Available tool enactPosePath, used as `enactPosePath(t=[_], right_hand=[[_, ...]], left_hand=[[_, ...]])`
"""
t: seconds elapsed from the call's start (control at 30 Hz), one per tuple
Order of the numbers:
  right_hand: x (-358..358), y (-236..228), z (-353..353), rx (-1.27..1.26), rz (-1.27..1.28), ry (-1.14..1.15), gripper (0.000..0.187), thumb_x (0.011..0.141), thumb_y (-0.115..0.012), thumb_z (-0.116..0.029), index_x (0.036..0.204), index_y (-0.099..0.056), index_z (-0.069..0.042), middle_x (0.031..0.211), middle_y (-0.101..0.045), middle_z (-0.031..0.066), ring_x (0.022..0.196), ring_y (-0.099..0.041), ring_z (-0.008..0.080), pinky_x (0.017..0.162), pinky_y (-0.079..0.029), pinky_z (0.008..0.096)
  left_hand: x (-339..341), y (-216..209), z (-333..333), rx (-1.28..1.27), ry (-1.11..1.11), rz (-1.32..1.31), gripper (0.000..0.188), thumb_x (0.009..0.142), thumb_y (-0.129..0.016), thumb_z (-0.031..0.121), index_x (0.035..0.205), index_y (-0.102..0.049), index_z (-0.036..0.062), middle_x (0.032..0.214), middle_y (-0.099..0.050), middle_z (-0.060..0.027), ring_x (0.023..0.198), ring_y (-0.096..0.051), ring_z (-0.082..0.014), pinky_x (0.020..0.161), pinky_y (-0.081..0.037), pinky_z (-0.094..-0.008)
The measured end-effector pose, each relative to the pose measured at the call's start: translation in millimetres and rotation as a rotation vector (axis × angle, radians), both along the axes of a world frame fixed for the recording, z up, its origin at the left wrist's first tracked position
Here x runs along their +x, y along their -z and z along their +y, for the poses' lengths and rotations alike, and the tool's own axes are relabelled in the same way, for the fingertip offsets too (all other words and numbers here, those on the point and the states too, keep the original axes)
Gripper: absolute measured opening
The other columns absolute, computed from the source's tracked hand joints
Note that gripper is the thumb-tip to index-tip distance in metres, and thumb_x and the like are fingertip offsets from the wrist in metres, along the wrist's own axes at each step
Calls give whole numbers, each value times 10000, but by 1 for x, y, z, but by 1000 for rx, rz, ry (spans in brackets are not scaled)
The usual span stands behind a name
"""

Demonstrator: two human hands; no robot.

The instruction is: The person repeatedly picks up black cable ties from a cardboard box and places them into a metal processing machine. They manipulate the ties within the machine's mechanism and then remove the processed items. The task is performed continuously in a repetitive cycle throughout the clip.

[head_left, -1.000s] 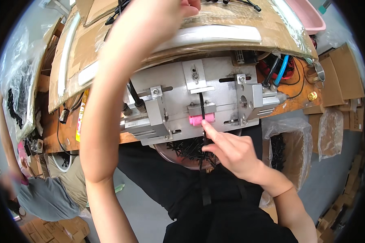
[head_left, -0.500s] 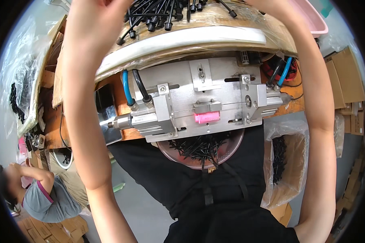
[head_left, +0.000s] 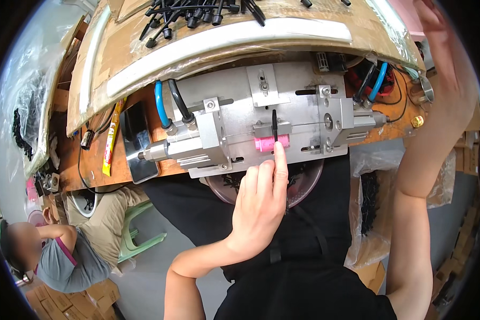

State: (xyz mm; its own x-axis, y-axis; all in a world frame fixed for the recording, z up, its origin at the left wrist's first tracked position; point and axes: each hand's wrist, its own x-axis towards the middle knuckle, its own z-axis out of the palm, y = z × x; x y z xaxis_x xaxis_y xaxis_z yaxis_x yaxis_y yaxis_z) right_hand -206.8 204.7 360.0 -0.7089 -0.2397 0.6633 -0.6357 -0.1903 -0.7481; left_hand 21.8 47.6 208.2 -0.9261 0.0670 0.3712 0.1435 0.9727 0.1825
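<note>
My left hand (head_left: 258, 200) is over the front of a metal fixture (head_left: 205, 170), its index finger stretched forward and the other fingers curled. A thin black rod (head_left: 274, 121) projects past that fingertip, over the pink block (head_left: 264, 144) at the fixture's middle. The rod seems to run back under the hand, where its grip is partly hidden. At the upper right my right hand (head_left: 437, 40) reaches out beside a pink tub (head_left: 408, 16). Its fingers are blurred and cut by the picture's edge, so their hold does not show.
Black capped rods (head_left: 197, 13) lie on the cardboard-covered surface (head_left: 128, 48) behind the fixture. A bowl (head_left: 309, 186) of black pieces rests on my lap. Left of the fixture lie a phone (head_left: 138, 144) and a yellow packet (head_left: 111, 141). A person (head_left: 69, 256) sits at the left.
My left hand has come back from the far rods to the fixture, with a black rod at it. My right hand has swung outward to the right, towards the pink tub.
</note>
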Motion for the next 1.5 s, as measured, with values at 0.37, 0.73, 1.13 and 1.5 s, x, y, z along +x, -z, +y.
enactPosePath(t=[0.37,0.73,1.13,1.5], right_hand=[[145,119,4,416,88,102,495,732,-719,112,1210,-597,86,992,-702,150,692,-656,202,604,-546,284],[165,163,-27,728,248,92,592,723,-740,35,1288,-567,76,798,-659,92,584,-574,159,526,-475,310],[102,93,-27,817,597,280,313,820,-678,-34,1133,-669,-20,771,-661,70,634,-637,192,537,-492,293],[-37,-1,-63,1065,156,124,246,855,-699,-207,1033,-633,-51,807,-622,42,699,-579,139,639,-480,285]], left_hand=[[2,-15,-5,148,-28,-108,716,780,-644,-31,1436,-362,-90,1037,-516,-130,879,-529,-255,807,-488,-335],[11,-42,-23,310,-63,15,756,708,-725,-99,1412,-456,-41,1038,-537,-125,882,-521,-270,770,-457,-359],[-103,-90,-96,91,20,372,245,916,-594,34,1153,-651,43,944,-603,-146,778,-605,-280,735,-470,-358],[-170,-170,-124,441,283,-138,187,863,-706,123,1033,-717,45,821,-664,-31,742,-563,-95,725,-470,-241]])
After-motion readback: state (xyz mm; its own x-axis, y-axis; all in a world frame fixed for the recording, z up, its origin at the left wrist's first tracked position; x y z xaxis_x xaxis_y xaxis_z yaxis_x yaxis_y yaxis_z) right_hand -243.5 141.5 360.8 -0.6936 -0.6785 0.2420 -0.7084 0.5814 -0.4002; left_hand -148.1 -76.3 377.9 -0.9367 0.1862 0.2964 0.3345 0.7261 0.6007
